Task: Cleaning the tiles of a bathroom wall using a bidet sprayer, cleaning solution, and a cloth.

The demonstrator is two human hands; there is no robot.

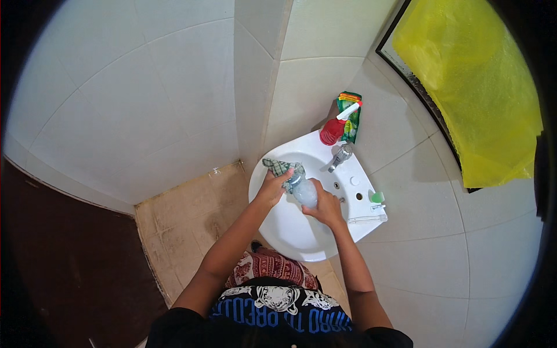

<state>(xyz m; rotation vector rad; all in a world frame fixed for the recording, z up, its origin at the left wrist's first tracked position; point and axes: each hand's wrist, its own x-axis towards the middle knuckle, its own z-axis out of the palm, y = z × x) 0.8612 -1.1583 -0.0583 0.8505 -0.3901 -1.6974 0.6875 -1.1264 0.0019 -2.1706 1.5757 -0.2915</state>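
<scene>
A green-and-white checked cloth (277, 166) is in my left hand (271, 188), pressed around one end of a clear plastic bottle (305, 194). Whitish, foamy-looking contents show through the bottle's wall. My right hand (326, 203) grips the bottle's body from the other side. Both hands hold it tilted over the bowl of a white ceramic washbasin (304, 250). Some of the cloth lies behind the bottle, and the bottle's far end is partly hidden by it. The chrome faucet (340, 157) stands just beyond my right hand.
On the basin's back corner stand a red spray bottle (332, 131) with a white trigger head and a green refill pouch (354, 124). A green item (377, 197) and a toothbrush-like object (377, 208) lie at the right rim. A yellow plastic sheet (474, 87) covers the framed wall mirror.
</scene>
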